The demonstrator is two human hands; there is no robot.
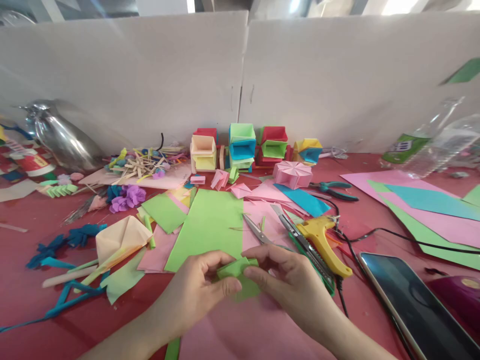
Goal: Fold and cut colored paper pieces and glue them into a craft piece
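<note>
My left hand (195, 292) and my right hand (290, 280) meet over the near middle of the red table (22, 295). Together they pinch a small folded green paper piece (240, 280), with thumbs and forefingers closed on its edges. It is held just above a pink sheet (247, 330). A larger green sheet (210, 227) lies flat right behind the hands. Scissors (257, 230) rest on paper just beyond my right hand.
A yellow glue gun (324, 242) with a black cord, a box cutter (296, 232) and a phone (416, 305) lie to the right. Folded paper boxes (242, 145) line the white back wall. Paper flowers, wooden sticks and blue strips clutter the left; coloured sheets (431, 205) and plastic bottles the far right.
</note>
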